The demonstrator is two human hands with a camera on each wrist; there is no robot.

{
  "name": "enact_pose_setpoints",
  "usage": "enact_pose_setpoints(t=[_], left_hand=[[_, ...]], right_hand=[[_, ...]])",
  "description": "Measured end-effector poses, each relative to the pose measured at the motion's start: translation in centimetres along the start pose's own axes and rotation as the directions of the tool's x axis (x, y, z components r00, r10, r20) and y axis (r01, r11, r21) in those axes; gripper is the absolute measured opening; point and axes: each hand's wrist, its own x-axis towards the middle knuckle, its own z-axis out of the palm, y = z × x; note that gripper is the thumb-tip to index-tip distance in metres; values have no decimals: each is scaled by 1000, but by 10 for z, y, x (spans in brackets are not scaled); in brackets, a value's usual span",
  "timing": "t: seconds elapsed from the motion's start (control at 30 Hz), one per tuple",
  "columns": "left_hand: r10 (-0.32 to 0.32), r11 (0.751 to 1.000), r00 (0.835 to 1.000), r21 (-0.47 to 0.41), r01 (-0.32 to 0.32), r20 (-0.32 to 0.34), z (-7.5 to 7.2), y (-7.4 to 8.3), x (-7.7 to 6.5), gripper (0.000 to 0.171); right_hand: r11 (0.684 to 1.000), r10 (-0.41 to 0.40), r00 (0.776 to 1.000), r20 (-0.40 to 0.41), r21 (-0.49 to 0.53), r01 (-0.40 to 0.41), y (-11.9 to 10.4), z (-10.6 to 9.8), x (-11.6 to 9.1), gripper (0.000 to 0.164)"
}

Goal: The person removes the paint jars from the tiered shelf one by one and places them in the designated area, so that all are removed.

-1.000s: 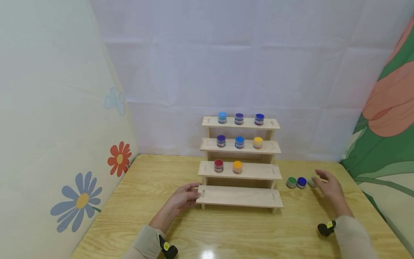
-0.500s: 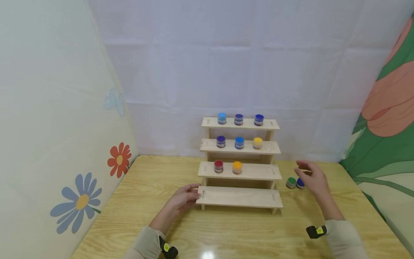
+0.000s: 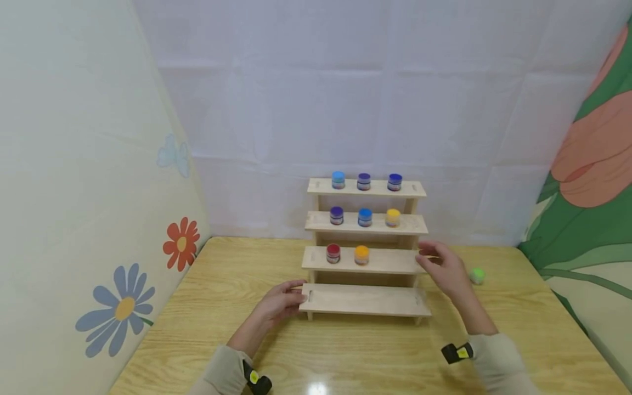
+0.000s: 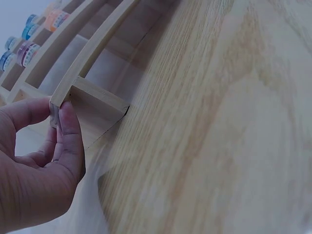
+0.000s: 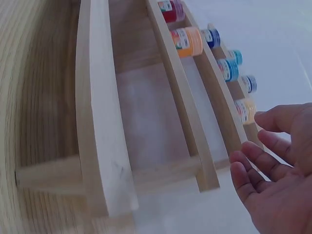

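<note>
Right grip (image 3: 443, 270) nearer the rack (image 3: 365, 300), jar labels (image 5: 181, 41) illegible

Left hand (image 3: 280, 303) grips wooden rack (image 3: 365, 300); right hand (image 3: 443, 270) near its right side; green-lidded jar (image 3: 477, 276) on table (image 3: 375, 356).

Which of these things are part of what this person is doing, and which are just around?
Part of the job, it seems:
stepped wooden rack, its lowest shelf pinched by the left hand
eight small jars on its upper three shelves
light-green-lidded jar on the table, beyond the right hand

Just surroundings:
white cloth behind
flower-printed side panels
</note>
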Motion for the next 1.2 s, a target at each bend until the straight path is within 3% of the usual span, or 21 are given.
enact_pose_setpoints(t=[0.5,1.0,1.2], left_hand=[[-7,1000,1000,15,7,-17,1,1,-1,61],[-12,1000,999,23,13,-40,0,1,-2,61],[-7,1000,1000,24,8,-18,0,1,-1,62]], right_hand=[[1000,27,997,74,12,-28,-21,44,10,33],[998,5,989,147,56,-14,-31,71,16,35],[997,39,985,171,53,-49,-35,80,18,38]])
